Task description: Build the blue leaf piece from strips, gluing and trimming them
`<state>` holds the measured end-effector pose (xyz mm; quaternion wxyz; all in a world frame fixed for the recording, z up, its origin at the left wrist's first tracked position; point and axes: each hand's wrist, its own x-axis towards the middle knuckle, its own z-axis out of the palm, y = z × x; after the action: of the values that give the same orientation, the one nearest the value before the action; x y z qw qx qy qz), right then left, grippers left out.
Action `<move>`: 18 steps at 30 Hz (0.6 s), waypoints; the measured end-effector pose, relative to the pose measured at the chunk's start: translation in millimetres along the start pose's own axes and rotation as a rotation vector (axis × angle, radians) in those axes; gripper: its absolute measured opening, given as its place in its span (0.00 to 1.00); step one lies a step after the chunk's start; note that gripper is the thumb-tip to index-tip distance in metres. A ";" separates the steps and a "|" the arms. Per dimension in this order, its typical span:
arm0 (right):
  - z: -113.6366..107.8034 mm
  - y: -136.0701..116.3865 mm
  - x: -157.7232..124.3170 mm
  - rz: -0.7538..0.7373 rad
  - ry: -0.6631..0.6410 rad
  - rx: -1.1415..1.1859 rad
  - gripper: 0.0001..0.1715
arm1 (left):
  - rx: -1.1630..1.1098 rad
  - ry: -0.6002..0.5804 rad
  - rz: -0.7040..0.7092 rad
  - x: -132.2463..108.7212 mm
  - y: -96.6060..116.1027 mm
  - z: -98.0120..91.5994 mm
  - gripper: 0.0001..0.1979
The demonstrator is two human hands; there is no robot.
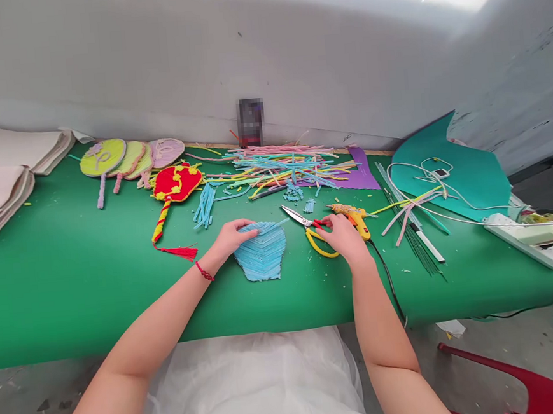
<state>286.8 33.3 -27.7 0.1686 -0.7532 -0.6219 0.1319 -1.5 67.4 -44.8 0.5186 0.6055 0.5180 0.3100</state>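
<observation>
My left hand (235,239) grips the upper left edge of a light-blue fan panel (261,253), thumb on top of it. The panel is covered in slanting rows of fuzzy stems, and one blue strip juts out at its upper right. To its right lie scissors (317,234) with red and yellow handles, blades slightly apart and pointing up-left. My right hand (343,233) has its fingers closed on the red part of the handles. Just behind that hand rests a yellow hot glue gun (354,217). Short cut blue pieces (294,191) lie beyond the scissors.
A pile of coloured pipe cleaners (287,164) lies at the back. Leftward are a red fan with a tassel (177,181), pale fans (105,158) and a stack of paper (8,151). At right are teal sheet (450,168), wires (416,240) and a power strip (528,241).
</observation>
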 end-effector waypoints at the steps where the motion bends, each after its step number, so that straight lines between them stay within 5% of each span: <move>1: -0.2 4.3 -3.4 0.037 -0.041 -0.078 0.18 | 0.005 -0.002 0.000 0.1 0.2 0.3 0.21; 4: 3.1 9.3 -11.9 0.060 -0.113 -0.219 0.21 | 0.017 -0.010 0.011 0.7 -0.6 1.3 0.21; 8: 9.8 5.3 -15.9 -0.030 -0.039 -0.200 0.20 | 0.000 -0.004 0.021 1.0 -2.6 1.1 0.21; 12: 15.8 -13.4 -18.4 -0.161 -0.030 0.257 0.19 | -0.026 -0.014 0.036 -0.1 -2.1 0.1 0.20; 18: 32.2 -56.6 -24.0 -0.137 -0.288 0.772 0.23 | 0.028 -0.055 0.063 -2.1 1.0 1.4 0.21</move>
<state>218.5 22.3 -33.5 0.3583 -0.5654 -0.5928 0.4478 -0.4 65.1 -43.8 0.5139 0.6371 0.4886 0.3022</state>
